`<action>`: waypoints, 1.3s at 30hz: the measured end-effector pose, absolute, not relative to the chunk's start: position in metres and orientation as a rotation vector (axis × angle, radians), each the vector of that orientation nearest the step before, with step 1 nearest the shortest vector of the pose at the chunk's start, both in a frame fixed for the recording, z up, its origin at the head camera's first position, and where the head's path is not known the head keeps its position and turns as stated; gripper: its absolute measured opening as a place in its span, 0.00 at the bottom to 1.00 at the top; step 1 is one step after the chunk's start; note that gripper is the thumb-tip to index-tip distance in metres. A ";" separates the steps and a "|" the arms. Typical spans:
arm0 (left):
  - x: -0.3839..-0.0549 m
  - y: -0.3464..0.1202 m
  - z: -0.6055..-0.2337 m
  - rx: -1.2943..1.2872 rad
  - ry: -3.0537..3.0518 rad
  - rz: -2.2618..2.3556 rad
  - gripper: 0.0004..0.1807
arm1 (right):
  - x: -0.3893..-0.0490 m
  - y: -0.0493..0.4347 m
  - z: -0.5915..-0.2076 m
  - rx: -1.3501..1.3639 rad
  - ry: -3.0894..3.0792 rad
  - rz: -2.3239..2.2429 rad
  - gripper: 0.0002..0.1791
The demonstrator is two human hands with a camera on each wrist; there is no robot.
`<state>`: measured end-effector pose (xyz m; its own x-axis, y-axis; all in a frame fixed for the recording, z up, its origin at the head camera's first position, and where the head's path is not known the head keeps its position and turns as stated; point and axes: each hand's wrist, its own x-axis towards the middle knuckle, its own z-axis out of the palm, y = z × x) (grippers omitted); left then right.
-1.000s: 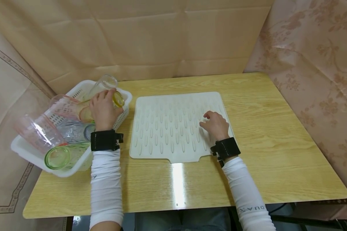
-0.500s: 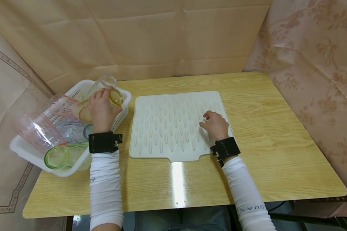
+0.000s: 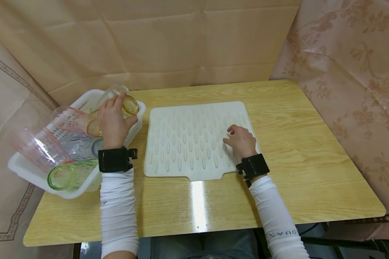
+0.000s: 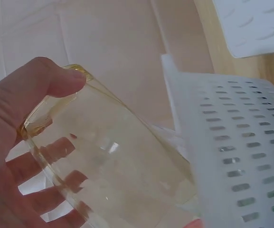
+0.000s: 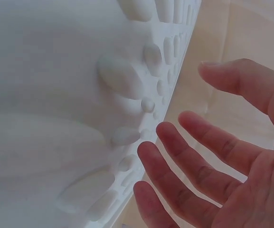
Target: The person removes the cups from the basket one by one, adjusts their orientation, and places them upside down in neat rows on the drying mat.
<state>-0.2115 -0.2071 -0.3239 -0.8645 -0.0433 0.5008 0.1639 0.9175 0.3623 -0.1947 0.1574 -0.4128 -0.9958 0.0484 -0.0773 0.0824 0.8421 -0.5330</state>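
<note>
At the far end of the white basket [image 3: 16, 163], my left hand [image 3: 112, 124] grips a clear yellow glass [image 3: 130, 105] round its thick base. The left wrist view shows the thumb on one side of the yellow glass [image 4: 118, 152] and the fingers wrapped behind it. Beside it in the basket lie a clear glass [image 3: 118, 90], another yellowish glass [image 3: 93, 126], pink glasses [image 3: 45, 147], a bluish glass [image 3: 81, 146] and a green glass [image 3: 65, 176]. My right hand [image 3: 243, 141] hovers with relaxed fingers over the ridged white drying mat [image 3: 168, 172], holding nothing.
The basket stands on the left part of the wooden table [image 3: 311, 162], partly over its edge. The mat lies mid-table, its spout towards the near edge. A beige cloth [image 3: 162, 43] hangs behind, with patterned cloth [image 3: 369, 90] to the right.
My left hand has risen slightly and tilted the yellow glass, whose base now shows more to the right of the fingers. My right hand stays in place.
</note>
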 end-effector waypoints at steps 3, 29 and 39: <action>-0.212 -0.203 -0.319 -0.107 -2.558 -0.556 0.37 | -0.195 0.158 -0.413 0.107 2.954 -0.862 0.21; -0.215 -0.169 -0.293 -0.225 -2.569 -0.630 0.38 | -0.193 0.164 -0.408 0.111 2.980 -0.885 0.22; -0.217 -0.160 -0.291 -0.297 -2.490 -0.759 0.38 | -0.191 0.164 -0.407 0.115 2.974 -0.896 0.22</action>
